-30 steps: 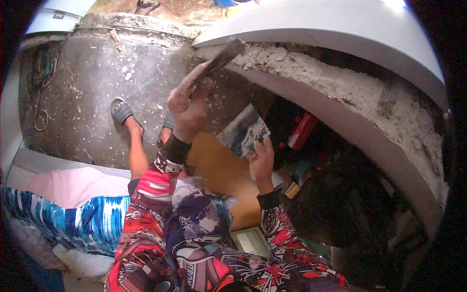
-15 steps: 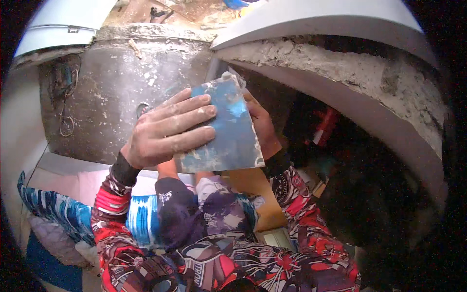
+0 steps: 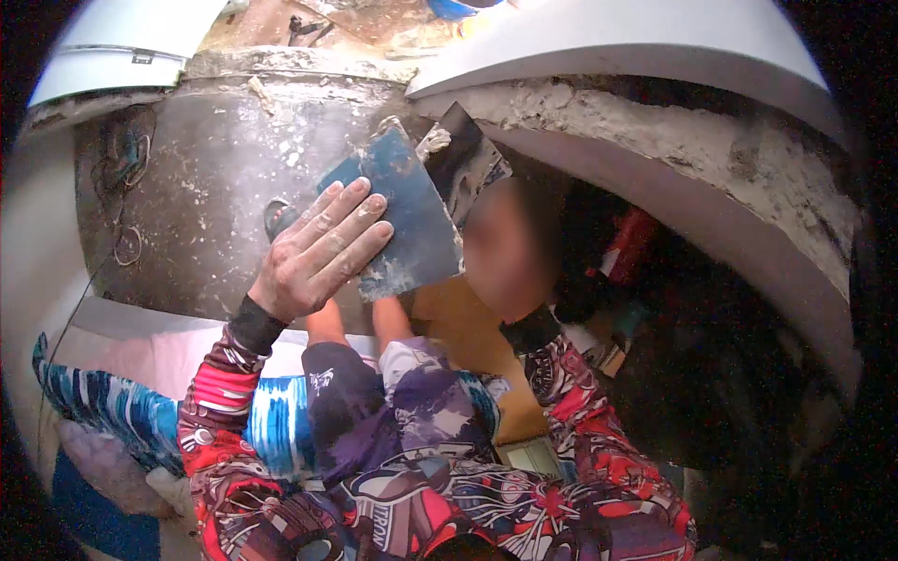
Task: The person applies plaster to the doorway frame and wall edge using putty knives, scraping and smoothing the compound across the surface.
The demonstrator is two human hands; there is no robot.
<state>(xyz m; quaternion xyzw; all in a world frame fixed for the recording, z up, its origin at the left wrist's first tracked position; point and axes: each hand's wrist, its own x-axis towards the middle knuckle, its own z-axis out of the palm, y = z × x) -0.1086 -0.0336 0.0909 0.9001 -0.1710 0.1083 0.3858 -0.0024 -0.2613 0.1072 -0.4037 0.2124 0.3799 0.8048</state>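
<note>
Tilted in front of me is a flat, rectangular blue plate [image 3: 412, 215] with pale putty smeared along its edges and lower corner. My left hand [image 3: 313, 252], whitened with dust, grips its left side. The fingers lie straight across the upper face, and the thumb is hidden. Just to the right, my right hand [image 3: 510, 248] is blurred. It holds a dark, shiny scraper blade [image 3: 468, 164] that points up and away. A lump of pale putty [image 3: 433, 142] clings to the blade's left edge, close beside the plate. The scraper's handle cannot be made out.
Below lies a dark floor [image 3: 206, 206] spattered with white, with thin cables [image 3: 131, 238] at the left. A rough, crumbling ledge [image 3: 673, 140] curves along the right under a pale panel [image 3: 645, 37]. Something red [image 3: 629, 245] sits in the dark recess. Blue-white striped fabric [image 3: 112, 402] is beside my legs.
The plate has shifted left and turned with my left hand. My right hand has come out from behind it, and the scraper blade with putty now shows apart from the plate.
</note>
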